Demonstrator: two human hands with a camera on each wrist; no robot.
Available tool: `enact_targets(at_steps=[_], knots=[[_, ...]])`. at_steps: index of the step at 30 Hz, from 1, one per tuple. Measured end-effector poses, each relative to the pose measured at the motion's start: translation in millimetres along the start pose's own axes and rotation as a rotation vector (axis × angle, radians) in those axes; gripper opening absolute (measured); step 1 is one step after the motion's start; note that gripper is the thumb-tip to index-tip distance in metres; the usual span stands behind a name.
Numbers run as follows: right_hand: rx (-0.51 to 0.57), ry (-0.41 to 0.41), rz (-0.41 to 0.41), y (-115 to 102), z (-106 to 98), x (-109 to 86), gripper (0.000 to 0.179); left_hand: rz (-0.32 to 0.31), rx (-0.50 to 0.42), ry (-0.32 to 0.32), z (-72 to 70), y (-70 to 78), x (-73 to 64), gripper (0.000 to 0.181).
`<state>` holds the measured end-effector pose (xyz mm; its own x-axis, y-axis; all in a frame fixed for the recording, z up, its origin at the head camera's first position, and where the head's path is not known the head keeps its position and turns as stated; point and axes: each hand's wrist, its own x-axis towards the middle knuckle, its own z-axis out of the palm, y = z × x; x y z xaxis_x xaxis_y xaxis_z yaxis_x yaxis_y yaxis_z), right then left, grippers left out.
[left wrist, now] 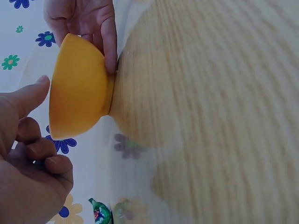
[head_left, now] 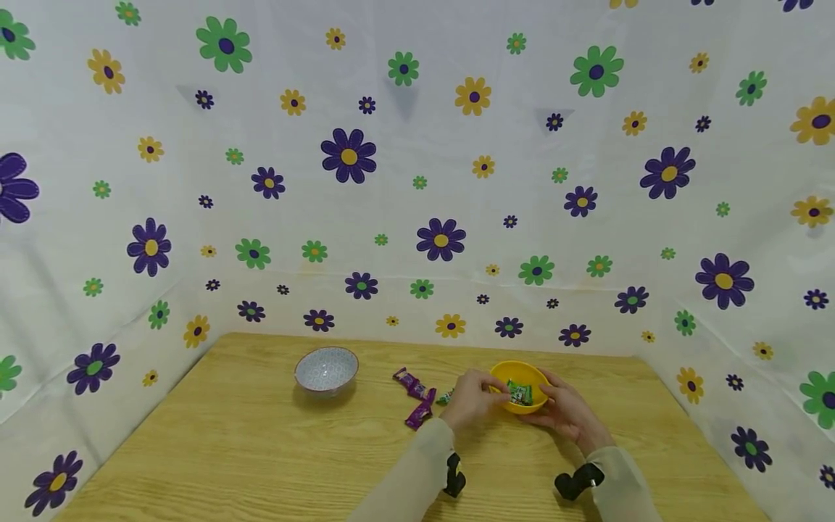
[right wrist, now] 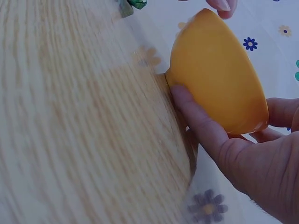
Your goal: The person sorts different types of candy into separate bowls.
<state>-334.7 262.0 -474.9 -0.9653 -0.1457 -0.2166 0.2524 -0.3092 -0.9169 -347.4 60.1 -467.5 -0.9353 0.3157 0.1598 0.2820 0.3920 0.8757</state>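
A yellow bowl (head_left: pixel 518 370) sits on the wooden table, with green-wrapped candies (head_left: pixel 520 394) inside it. My right hand (head_left: pixel 569 412) holds the bowl from its right side. In the right wrist view, the thumb (right wrist: pixel 198 116) lies along the bowl's lower wall and the fingers are partly hidden behind it. My left hand (head_left: pixel 472 397) is at the bowl's left rim, fingertips over the opening. Seen from the left wrist, its thumb (left wrist: pixel 30 96) stands apart from loosely bent fingers, and nothing shows between them. Another green-wrapped candy (head_left: pixel 445 398) lies beside the left hand.
Several purple-wrapped candies (head_left: pixel 421 392) form a loose row left of my left hand. Farther left stands a patterned grey-white bowl (head_left: pixel 326 371) with a reddish rim. A white flowered sheet (head_left: pixel 391 210) hangs behind the table (head_left: pixel 228 449) and along both sides.
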Motion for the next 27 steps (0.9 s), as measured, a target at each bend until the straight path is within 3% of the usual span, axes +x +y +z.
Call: enact_targets(at_steps=[8,14,23,27], knots=[[-0.006,0.015,-0.003,-1,2,-1.4,0.048,-0.001,-0.024,-0.020,-21.5,-3.7,1.1,0.014],[0.012,0.006,0.001,-2,2,-1.5,0.050,-0.022,-0.003,-0.035,-39.6,-8.1,1.2,0.009],[0.019,0.026,0.010,-2,1,-1.2,0.050,0.038,0.087,-0.080,-63.8,-24.2,2.6,0.012],[0.027,0.012,0.009,-1,0,-1.3,0.051,0.063,0.185,-0.069,-72.3,-30.6,1.2,0.014]])
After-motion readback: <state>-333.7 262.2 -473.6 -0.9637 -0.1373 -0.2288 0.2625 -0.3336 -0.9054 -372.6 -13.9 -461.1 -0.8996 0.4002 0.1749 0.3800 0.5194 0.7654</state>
